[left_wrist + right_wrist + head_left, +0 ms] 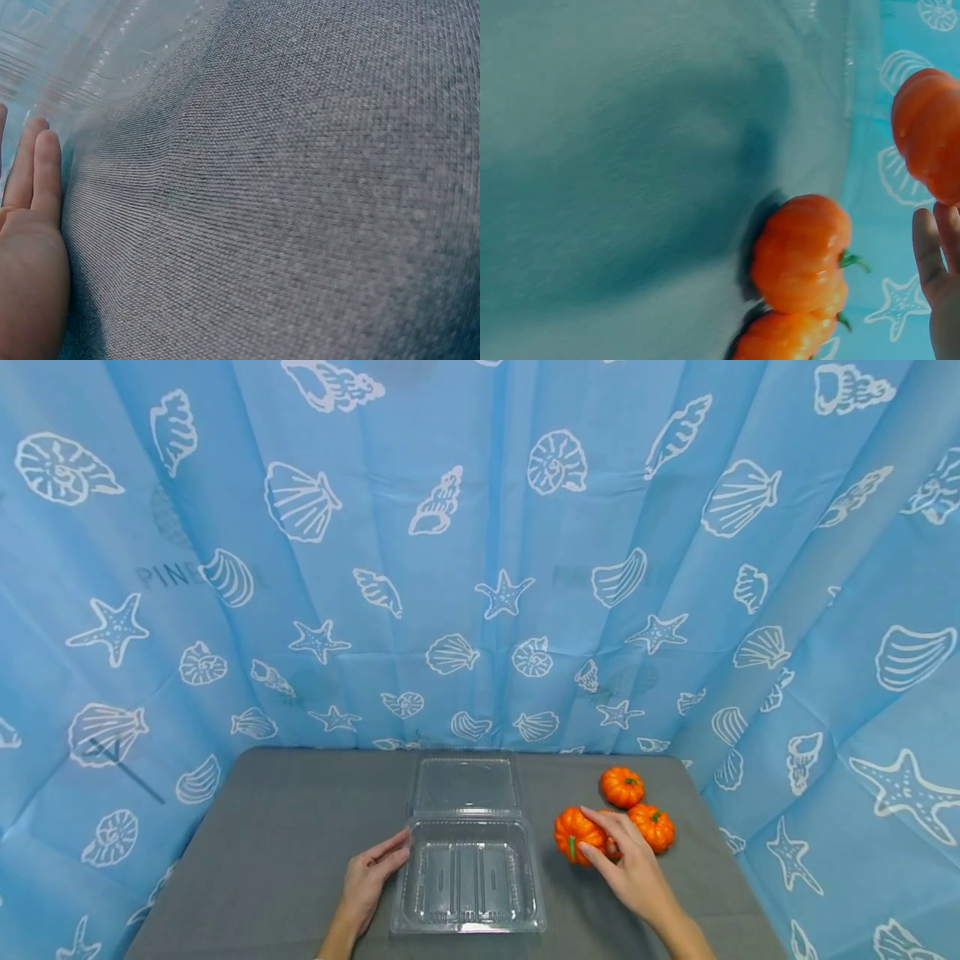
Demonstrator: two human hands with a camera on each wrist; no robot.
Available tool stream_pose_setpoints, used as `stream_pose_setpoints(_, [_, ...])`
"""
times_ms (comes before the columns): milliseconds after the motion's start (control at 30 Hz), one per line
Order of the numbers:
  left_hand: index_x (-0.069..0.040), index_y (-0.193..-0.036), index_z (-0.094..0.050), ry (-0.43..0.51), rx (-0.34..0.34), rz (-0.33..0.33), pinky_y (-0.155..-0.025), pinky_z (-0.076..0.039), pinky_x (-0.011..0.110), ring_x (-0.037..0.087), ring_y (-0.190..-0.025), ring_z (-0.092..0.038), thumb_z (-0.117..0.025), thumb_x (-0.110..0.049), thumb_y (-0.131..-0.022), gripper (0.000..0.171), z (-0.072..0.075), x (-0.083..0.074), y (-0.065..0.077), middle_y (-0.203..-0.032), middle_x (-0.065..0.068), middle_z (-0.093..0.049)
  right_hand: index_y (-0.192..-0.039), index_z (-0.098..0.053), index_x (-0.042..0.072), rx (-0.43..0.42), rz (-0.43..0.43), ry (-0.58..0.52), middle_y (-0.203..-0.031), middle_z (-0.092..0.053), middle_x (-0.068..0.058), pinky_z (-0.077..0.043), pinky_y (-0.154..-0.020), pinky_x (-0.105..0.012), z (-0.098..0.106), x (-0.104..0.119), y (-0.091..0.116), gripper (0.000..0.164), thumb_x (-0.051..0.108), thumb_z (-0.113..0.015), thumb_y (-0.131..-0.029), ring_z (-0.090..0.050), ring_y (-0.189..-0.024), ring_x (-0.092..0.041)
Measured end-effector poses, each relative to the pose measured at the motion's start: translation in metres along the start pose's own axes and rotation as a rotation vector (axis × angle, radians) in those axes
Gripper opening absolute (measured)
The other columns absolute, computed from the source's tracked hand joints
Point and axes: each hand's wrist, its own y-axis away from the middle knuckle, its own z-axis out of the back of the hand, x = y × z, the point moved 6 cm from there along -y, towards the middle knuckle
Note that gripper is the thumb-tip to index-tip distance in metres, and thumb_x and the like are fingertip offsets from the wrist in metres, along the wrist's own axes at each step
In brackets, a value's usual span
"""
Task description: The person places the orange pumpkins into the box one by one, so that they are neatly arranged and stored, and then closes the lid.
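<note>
My right hand (630, 864) holds a small orange pumpkin (579, 835) between thumb and fingers. In the right wrist view this pumpkin (930, 135) stands out against the curtain, raised above the table. Behind the hand sit more small pumpkins: one at the back (622, 787), one to the right (652, 827), and one mostly hidden by the fingers. A clear plastic clamshell container (531, 860) lies with its lid (465, 785) folded back. At its left rim rests my left hand (367, 881), whose fingers look straight in the left wrist view (46, 176).
Grey cloth covers the table (285, 843). A blue curtain (465, 560) with white shells and starfish hangs behind the table and along both sides. The pumpkins stand near the table's right edge.
</note>
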Motion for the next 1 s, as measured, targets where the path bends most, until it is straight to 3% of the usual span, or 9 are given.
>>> stream_pose_setpoints(67, [-0.003,-0.129,-0.070,-0.009,-0.005,0.004,-0.091,-0.054,0.013,0.001,-0.106,-0.072,-0.081,-0.013,-0.086,0.045,0.001,0.000,-0.001,-0.127,0.010,-0.073,-0.136,-0.066,0.027,0.012,0.000,0.007,-0.123,-0.063,0.008,-0.052,-0.081,-0.028,-0.001,0.003,-0.004,0.053,0.019,-0.082,-0.086,-0.055,-0.108,-0.007])
stream_pose_setpoints(200, [-0.003,-0.128,-0.070,-0.004,-0.008,0.013,-0.091,-0.054,0.013,0.001,-0.106,-0.072,-0.081,-0.013,-0.086,0.045,0.001,0.001,-0.002,-0.126,0.010,-0.073,-0.135,-0.066,0.026,0.018,0.030,-0.007,-0.125,-0.062,0.006,-0.053,-0.078,-0.033,-0.004,0.010,-0.012,0.052,0.016,-0.082,-0.086,-0.053,-0.110,-0.009])
stream_pose_setpoints(433, [-0.004,-0.128,-0.071,-0.004,-0.003,0.004,-0.091,-0.054,0.013,0.002,-0.107,-0.072,-0.080,-0.013,-0.087,0.043,0.000,-0.001,-0.002,-0.129,0.012,-0.071,-0.136,-0.065,0.024,0.029,0.092,-0.035,-0.129,-0.063,0.004,-0.055,-0.084,-0.030,-0.012,0.023,-0.024,0.054,0.015,-0.082,-0.086,-0.056,-0.115,-0.015])
stream_pose_setpoints(767, [-0.003,-0.129,-0.070,0.005,-0.012,0.008,-0.090,-0.055,0.014,0.003,-0.106,-0.073,-0.080,-0.010,-0.087,0.043,0.000,-0.002,0.000,-0.129,0.008,-0.072,-0.135,-0.065,0.019,0.020,0.161,-0.110,-0.130,-0.066,0.001,-0.051,-0.070,-0.024,-0.027,0.042,-0.033,0.058,0.008,-0.084,-0.081,-0.054,-0.097,-0.012])
stream_pose_setpoints(1000, [-0.005,-0.128,-0.071,-0.014,-0.008,0.010,-0.091,-0.054,0.013,0.002,-0.107,-0.072,-0.081,-0.013,-0.086,0.044,0.000,-0.003,-0.002,-0.130,0.007,-0.071,-0.138,-0.061,0.015,0.031,0.147,-0.182,-0.130,-0.067,-0.001,-0.055,-0.078,-0.024,-0.039,0.053,-0.035,0.067,0.003,-0.085,-0.077,-0.057,-0.100,-0.011])
